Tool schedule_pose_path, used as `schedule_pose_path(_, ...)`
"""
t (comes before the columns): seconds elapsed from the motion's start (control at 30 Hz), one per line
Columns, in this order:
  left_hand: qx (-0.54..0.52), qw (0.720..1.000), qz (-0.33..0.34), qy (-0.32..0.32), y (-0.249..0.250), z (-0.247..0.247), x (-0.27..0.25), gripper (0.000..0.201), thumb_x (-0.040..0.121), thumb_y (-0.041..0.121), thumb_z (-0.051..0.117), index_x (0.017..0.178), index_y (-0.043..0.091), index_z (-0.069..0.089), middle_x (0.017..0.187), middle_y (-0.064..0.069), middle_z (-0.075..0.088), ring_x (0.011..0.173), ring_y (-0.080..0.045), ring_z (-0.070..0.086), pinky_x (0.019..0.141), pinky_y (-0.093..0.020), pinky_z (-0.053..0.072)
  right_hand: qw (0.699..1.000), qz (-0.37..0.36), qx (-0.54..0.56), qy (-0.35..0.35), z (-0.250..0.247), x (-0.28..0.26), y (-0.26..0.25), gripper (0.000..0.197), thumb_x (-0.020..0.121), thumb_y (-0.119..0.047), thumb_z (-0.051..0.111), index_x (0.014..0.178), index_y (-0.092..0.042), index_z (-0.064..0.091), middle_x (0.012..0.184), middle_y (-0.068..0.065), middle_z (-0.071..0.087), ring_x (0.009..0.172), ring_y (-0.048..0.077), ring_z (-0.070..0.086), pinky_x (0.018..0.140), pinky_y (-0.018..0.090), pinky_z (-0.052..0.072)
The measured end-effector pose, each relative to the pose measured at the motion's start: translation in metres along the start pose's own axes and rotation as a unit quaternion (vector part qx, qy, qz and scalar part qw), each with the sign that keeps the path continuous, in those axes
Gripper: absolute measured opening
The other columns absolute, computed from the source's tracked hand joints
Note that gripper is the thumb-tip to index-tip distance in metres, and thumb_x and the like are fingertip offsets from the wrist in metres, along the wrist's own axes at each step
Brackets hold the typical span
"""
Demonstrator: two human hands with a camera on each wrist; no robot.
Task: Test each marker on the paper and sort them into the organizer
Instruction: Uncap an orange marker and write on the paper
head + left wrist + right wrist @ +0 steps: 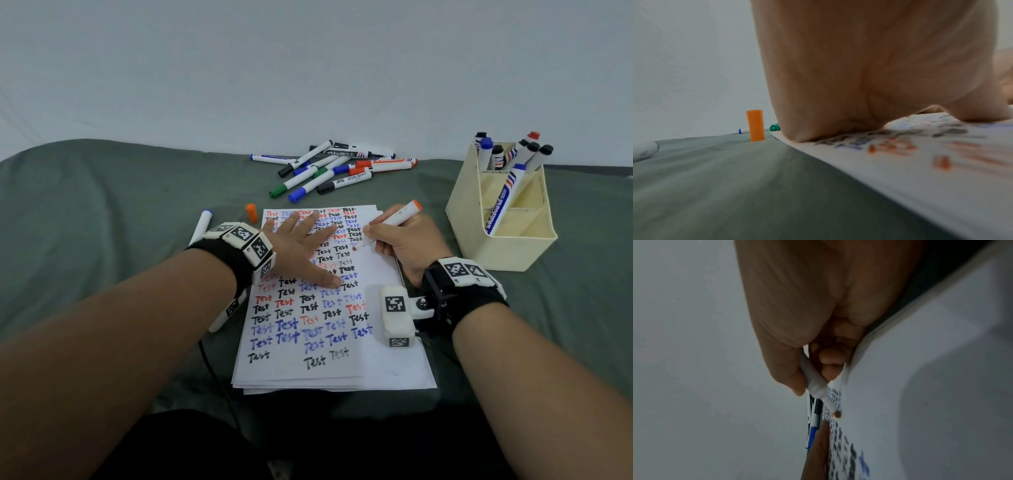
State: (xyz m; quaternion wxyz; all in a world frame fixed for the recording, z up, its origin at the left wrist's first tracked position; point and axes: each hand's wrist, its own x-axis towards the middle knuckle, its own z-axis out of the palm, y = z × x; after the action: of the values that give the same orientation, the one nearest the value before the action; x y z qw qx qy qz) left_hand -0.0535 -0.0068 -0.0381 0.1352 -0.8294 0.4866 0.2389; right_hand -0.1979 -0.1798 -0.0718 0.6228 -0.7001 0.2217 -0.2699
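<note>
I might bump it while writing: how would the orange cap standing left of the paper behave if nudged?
The orange cap stands upright on its end on soft green cloth, tall for its base, so it would probably tip easily. Being round, it might then roll, though the cloth would likely slow it. It looks small, probably light.

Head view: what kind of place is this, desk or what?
Probably a makeshift indoor work surface, maybe a bed or covered table: a wrinkled grey-green cloth runs to a plain white wall. On it lie only the paper, loose markers and a cream organizer.
</note>
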Motion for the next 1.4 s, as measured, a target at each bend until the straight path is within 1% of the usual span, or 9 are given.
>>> schedule_pose_path(0.13,0.001,1.0,-0.002,0.0,0.0011,-0.0001,-0.0007,0.123,0.057,0.102,0.034,0.15,0.048,-0.026,0.159,0.01,-0.036,0.149,-0.024,-0.03,0.119,-0.063,-0.009,1.0,0.001,-0.012,0.001,0.0005,0.0006,0.0002,0.009,0.07,-0.021,0.08,0.066,-0.02,0.072,0.066,0.01,0.07,0.052,0.017,0.059,0.051,0.027,0.045)
schedule_pose_path(0.27,0.002,1.0,-0.004,0.0,0.0017,-0.0006,-0.0011,0.124,0.056,0.102,0.034,0.15,0.048,-0.026,0.16,0.01,-0.036,0.149,-0.024,-0.03,0.119,-0.063,-0.009,0.999,0.0,-0.034,-0.007,0.0006,0.0012,-0.0007,0.01,0.07,-0.018,0.079,0.065,-0.023,0.072,0.065,0.008,0.069,0.053,0.017,0.059,0.053,0.032,0.046)
schedule_pose_path(0.4,0.004,1.0,-0.005,0.0,0.002,-0.0003,-0.0006,0.123,0.057,0.102,0.034,0.15,0.048,-0.026,0.16,0.01,-0.036,0.149,-0.024,-0.03,0.119,-0.063,-0.009,0.999,0.007,-0.04,-0.012,0.0018,0.0009,-0.0018,0.008,0.063,-0.017,0.076,0.062,-0.02,0.069,0.06,0.009,0.063,0.049,0.017,0.055,0.049,0.029,0.044)
schedule_pose_path(0.53,0.002,1.0,-0.003,0.0,0.0015,-0.0001,-0.0005,0.123,0.057,0.102,0.034,0.15,0.049,-0.026,0.159,0.01,-0.036,0.149,-0.024,-0.03,0.119,-0.063,-0.009,0.999,0.009,-0.031,-0.012,0.0017,0.0012,-0.0009,0.009,0.06,-0.021,0.078,0.061,-0.02,0.069,0.06,0.01,0.063,0.05,0.017,0.055,0.05,0.03,0.043)
schedule_pose_path(0.8,0.0,1.0,-0.002,-0.001,0.0017,-0.0007,-0.001,0.122,0.058,0.101,0.035,0.149,0.049,-0.027,0.159,0.01,-0.036,0.148,-0.024,-0.031,0.119,-0.063,-0.009,1.0,0.005,-0.031,-0.003,-0.0002,0.0026,0.0034,0.012,0.067,-0.031,0.081,0.069,-0.021,0.073,0.068,0.011,0.07,0.055,0.018,0.06,0.056,0.034,0.046)
schedule_pose_path(0.93,0.0,1.0,-0.003,0.001,0.0014,-0.0002,-0.001,0.123,0.056,0.102,0.035,0.149,0.05,-0.026,0.159,0.011,-0.036,0.149,-0.024,-0.03,0.119,-0.063,-0.009,1.0,0.007,-0.028,-0.009,0.0005,0.001,0.0004,0.009,0.068,-0.025,0.083,0.067,-0.023,0.073,0.068,0.01,0.07,0.053,0.017,0.059,0.053,0.03,0.046)
schedule_pose_path(1.13,-0.004,1.0,0.0,0.0,-0.0009,0.0012,0.0022,0.126,0.052,0.104,0.033,0.148,0.051,-0.027,0.159,0.012,-0.037,0.149,-0.023,-0.031,0.119,-0.064,-0.009,0.998,0.004,-0.06,0.01,0.0004,0.0009,-0.0018,0.02,0.076,-0.008,0.077,0.064,-0.02,0.066,0.06,0.002,0.064,0.049,0.012,0.055,0.054,0.03,0.045)
schedule_pose_path(1.27,-0.006,1.0,0.002,0.0,-0.0024,0.002,0.004,0.127,0.049,0.107,0.032,0.147,0.052,-0.027,0.159,0.013,-0.037,0.149,-0.023,-0.031,0.118,-0.064,-0.01,0.998,0.006,-0.055,0.02,-0.0008,-0.0006,-0.0027,0.015,0.079,-0.01,0.077,0.07,-0.015,0.066,0.065,0.004,0.066,0.051,0.013,0.055,0.056,0.032,0.046)
schedule_pose_path(1.4,-0.005,1.0,0.0,0.001,-0.0021,0.0018,0.0047,0.126,0.05,0.106,0.033,0.147,0.052,-0.028,0.159,0.013,-0.037,0.148,-0.023,-0.031,0.118,-0.064,-0.01,0.999,0.004,-0.048,0.024,-0.0015,-0.0013,-0.003,0.019,0.079,-0.01,0.077,0.067,-0.017,0.065,0.066,0.009,0.064,0.053,0.015,0.054,0.057,0.031,0.044)
